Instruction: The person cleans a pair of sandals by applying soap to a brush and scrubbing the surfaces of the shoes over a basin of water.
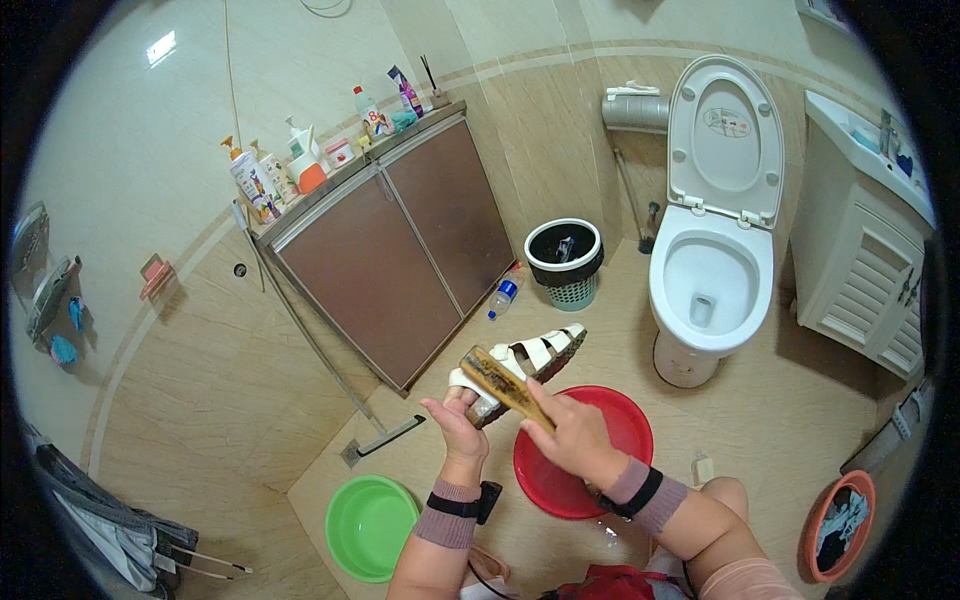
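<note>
In the middle of the view, my left hand (459, 430) holds a white strappy sandal (537, 354) by one end. The sandal is tilted, its other end pointing up and to the right. My right hand (577, 436) is closed around a wooden scrubbing brush (497, 382), which lies across the sandal near my left fingers. Its bristles are hidden from this side. Under my right hand stands a red basin (636, 428) on the tiled floor. A green basin (340, 512) sits to the left of my left forearm.
A squeegee (390, 436) leans by a brown cabinet (365, 275) topped with bottles. Beyond the sandal are a plastic bottle (505, 297), a lined bin (572, 292) and a toilet (703, 345). An orange basket (812, 535) of cloths stands at lower right, beneath a white vanity (865, 265).
</note>
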`<move>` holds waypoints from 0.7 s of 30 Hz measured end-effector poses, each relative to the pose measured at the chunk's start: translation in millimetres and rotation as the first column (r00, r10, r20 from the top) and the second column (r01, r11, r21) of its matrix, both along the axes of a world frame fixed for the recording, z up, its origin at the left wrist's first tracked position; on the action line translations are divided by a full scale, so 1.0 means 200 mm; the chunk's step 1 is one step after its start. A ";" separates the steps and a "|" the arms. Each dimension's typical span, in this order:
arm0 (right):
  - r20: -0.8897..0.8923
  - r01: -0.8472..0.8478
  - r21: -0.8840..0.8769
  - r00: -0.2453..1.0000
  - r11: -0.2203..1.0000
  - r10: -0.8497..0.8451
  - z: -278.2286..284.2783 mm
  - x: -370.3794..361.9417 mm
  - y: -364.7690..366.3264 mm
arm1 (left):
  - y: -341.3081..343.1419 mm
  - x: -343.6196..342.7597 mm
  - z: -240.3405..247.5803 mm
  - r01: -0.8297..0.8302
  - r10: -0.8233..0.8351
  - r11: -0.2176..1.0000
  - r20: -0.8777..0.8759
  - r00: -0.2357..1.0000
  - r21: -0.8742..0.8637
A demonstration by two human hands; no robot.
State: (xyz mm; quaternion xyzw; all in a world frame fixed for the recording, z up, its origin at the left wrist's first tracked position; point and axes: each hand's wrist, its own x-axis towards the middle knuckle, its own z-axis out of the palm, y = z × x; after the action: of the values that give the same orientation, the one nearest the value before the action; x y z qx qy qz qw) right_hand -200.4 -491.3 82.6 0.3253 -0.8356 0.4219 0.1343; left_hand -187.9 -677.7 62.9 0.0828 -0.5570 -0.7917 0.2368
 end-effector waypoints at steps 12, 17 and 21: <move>0.128 0.135 -0.047 0.984 0.990 -0.128 0.00 -0.16 0.07 | 0.00 0.01 -0.01 -0.001 -0.017 0.990 -0.123 0.992 -0.141; 0.010 0.091 -0.133 0.996 0.987 -0.091 -0.04 -0.11 0.02 | -0.01 0.01 -0.02 -0.008 -0.020 0.982 -0.146 0.989 -0.188; 0.224 0.244 -0.062 0.948 0.968 -0.224 0.02 -0.26 0.11 | -0.01 0.02 -0.02 -0.004 -0.023 0.982 -0.142 0.990 -0.187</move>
State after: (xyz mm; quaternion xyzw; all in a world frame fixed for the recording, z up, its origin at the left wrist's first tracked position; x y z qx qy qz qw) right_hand -252.5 -469.5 86.0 0.1698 -0.8583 0.4724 0.1064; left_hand -184.7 -680.2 59.7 0.0005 -0.6106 -0.7411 0.2791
